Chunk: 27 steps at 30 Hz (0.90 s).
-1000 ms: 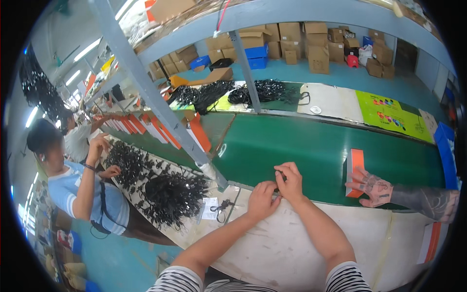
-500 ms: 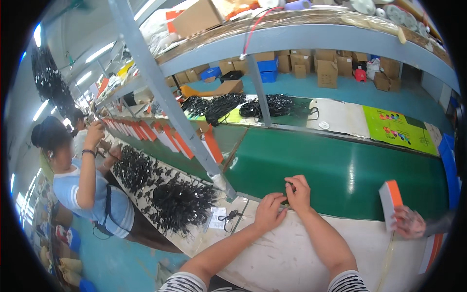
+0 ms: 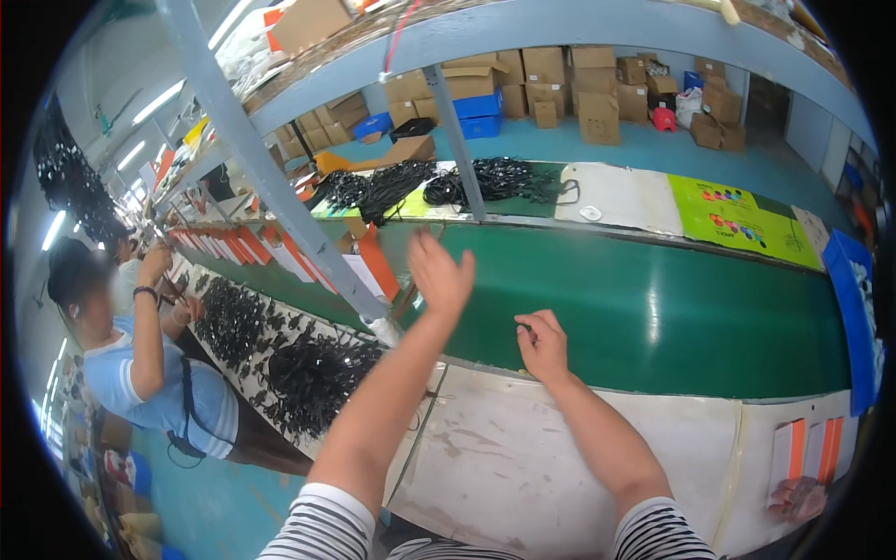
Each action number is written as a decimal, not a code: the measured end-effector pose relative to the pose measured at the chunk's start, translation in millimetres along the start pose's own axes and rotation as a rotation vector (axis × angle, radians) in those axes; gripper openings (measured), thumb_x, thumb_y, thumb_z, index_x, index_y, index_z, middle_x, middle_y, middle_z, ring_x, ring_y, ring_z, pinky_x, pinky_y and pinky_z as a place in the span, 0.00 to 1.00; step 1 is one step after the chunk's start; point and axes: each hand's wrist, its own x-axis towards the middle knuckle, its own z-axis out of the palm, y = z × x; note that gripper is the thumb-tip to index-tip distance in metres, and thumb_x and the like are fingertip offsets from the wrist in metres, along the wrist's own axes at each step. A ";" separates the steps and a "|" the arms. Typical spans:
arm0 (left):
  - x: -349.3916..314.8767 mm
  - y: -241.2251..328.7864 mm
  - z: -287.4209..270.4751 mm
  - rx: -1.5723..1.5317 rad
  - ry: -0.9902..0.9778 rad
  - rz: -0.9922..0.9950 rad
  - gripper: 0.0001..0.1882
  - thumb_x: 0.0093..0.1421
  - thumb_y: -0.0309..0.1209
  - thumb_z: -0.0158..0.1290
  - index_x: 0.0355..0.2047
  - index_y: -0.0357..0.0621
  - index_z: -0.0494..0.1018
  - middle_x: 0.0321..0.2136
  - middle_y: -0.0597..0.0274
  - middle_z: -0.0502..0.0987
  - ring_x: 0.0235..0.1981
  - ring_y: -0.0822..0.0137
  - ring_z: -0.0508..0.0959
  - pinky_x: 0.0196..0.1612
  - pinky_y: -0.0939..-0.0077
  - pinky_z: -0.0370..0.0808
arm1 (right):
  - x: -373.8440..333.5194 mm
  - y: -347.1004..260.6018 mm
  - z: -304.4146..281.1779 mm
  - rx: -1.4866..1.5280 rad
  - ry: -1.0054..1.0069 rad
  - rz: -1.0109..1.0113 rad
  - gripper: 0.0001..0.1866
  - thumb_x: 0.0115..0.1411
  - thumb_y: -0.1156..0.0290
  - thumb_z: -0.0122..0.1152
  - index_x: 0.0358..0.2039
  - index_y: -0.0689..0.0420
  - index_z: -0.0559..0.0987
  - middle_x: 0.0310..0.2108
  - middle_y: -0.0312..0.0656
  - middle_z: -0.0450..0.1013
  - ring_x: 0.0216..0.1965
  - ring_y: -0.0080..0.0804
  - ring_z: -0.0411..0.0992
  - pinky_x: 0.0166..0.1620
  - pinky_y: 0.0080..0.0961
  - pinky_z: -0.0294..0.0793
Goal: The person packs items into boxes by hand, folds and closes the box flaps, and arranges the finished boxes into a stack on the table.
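Observation:
My left hand (image 3: 441, 273) stretches over the green conveyor belt (image 3: 597, 291), its fingers extended and holding nothing. It is nearest to the white-and-orange box (image 3: 371, 266) at the end of a row beyond the grey post. My right hand (image 3: 543, 345) is at the near edge of the belt with its fingers curled. A small dark bit shows at its fingertips, too small to name. Left of my left forearm, a heap of black cords (image 3: 313, 383) lies on the pale worktop (image 3: 513, 448), partly hidden by that arm.
A grey metal post (image 3: 280, 168) slants up on the left. At the lower right, another person's hand (image 3: 798, 499) is by upright white-and-orange boxes (image 3: 789, 450). A person in blue (image 3: 159, 373) works on the left. A blue bin (image 3: 847, 317) stands at the right end.
My left hand has left my right hand and moved up and left, fingers opening out. The other person's hand has lowered a white-and-orange box to the worktop at right. The view has shifted.

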 end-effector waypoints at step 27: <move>35.8 7.2 7.3 0.280 -0.276 0.343 0.11 0.53 0.20 0.55 0.35 0.42 0.84 0.38 0.45 0.82 0.37 0.45 0.84 0.42 0.51 0.83 | 24.7 -14.3 -17.7 -0.114 0.091 -0.115 0.28 0.60 0.74 0.71 0.61 0.56 0.77 0.49 0.48 0.76 0.43 0.43 0.78 0.46 0.35 0.79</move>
